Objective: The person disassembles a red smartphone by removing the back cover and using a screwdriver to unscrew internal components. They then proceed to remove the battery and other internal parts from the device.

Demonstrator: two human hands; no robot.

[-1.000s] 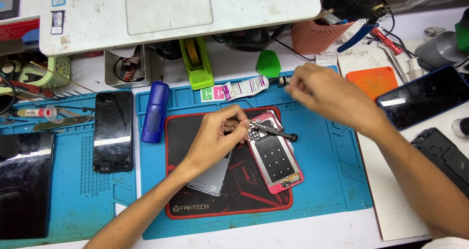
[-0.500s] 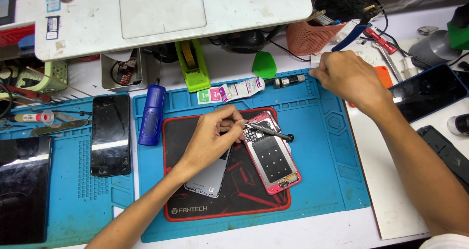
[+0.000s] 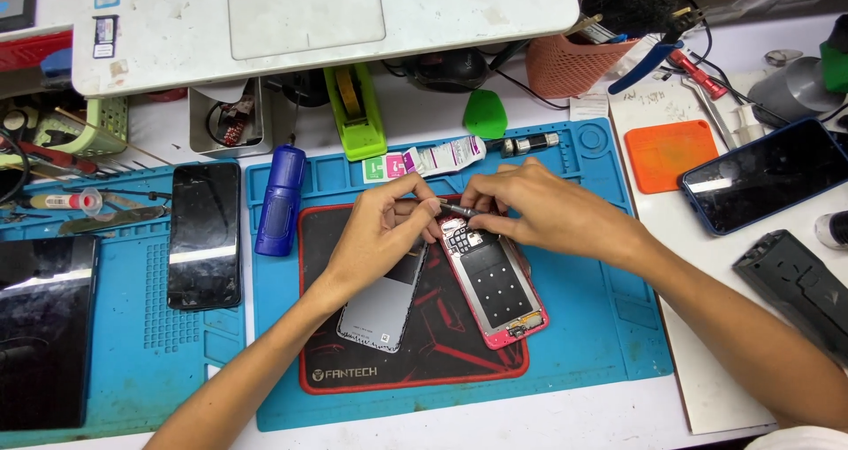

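Lying nearest on the black and red pad (image 3: 415, 362) are a grey back panel (image 3: 382, 304) and, just beside it, an opened pink phone (image 3: 495, 278) with its inner parts bared. At the phone's upper end both hands meet. The left hand (image 3: 384, 229) curls over the panel's top edge, its fingertips pressed at the phone's corner; whether they pinch anything small I cannot tell. The right hand (image 3: 548, 211) has its grip closed on a thin dark tool (image 3: 459, 209), whose tip points at the circuit area near the top of the phone.

The main risk, as I judge it, is a slip of that tip: too much pressure or a skewed angle could scratch the board or tear a thin cable. Any loose small part could roll off the pad onto the blue mat (image 3: 601, 326) and be lost among the clutter. The left forearm lies across the pad, so a nudge could shift the panel against the phone.

Farther out, a blue cylinder (image 3: 281, 198) and a dark phone (image 3: 205, 234) lie to the left, another dark phone (image 3: 764, 185) to the right, and a green tape dispenser (image 3: 353, 110) sits at the back of the worktop (image 3: 548, 419).
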